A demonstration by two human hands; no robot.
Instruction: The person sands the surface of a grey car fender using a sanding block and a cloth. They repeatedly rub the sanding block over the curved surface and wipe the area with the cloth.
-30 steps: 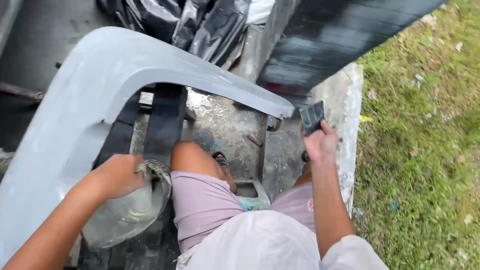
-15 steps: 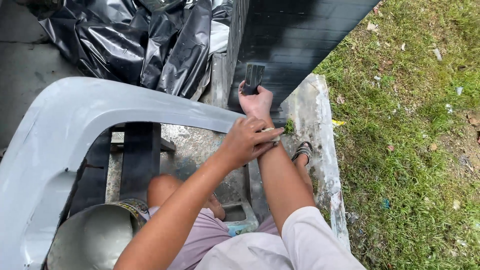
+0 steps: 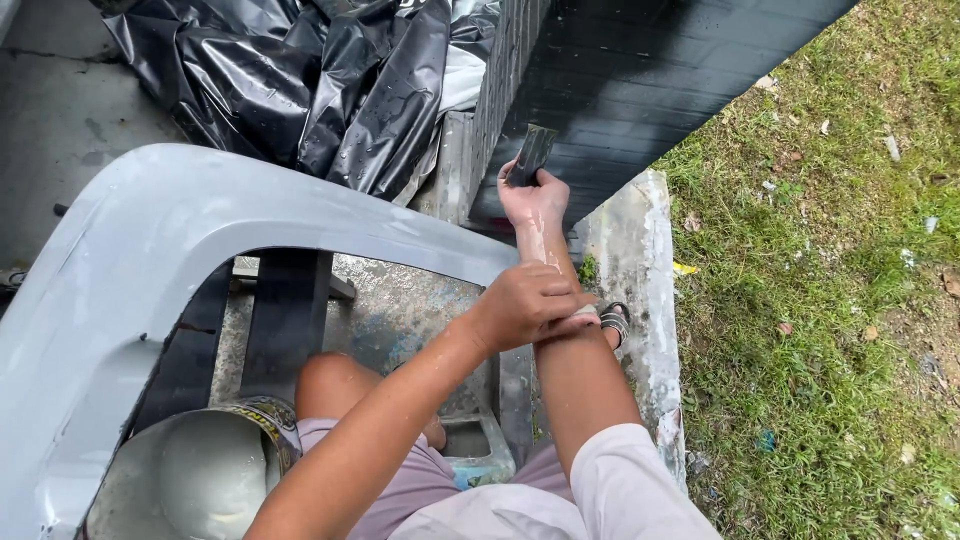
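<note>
My right hand (image 3: 533, 200) is raised in front of me and shut on a small dark paintbrush (image 3: 530, 155), whose bristles point up at the dark painted wall (image 3: 650, 70). My left hand (image 3: 525, 305) reaches across and wraps around my right forearm, which is wet with pale grey streaks. A large grey-painted curved panel (image 3: 170, 230) arches over my lap at the left. An open tin of grey paint (image 3: 195, 475) sits at the lower left, beside my bare knee.
Crumpled black plastic sheeting (image 3: 300, 80) lies at the top left. A concrete kerb (image 3: 640, 260) runs beside the wall, with my sandalled foot (image 3: 613, 322) against it. Grass (image 3: 830, 300) fills the right side. A dark wooden frame (image 3: 285, 310) stands under the panel.
My left hand left the paint tin and crossed over to grip my right forearm. My right hand rose with the brush toward the dark wall, and the view shifted right.
</note>
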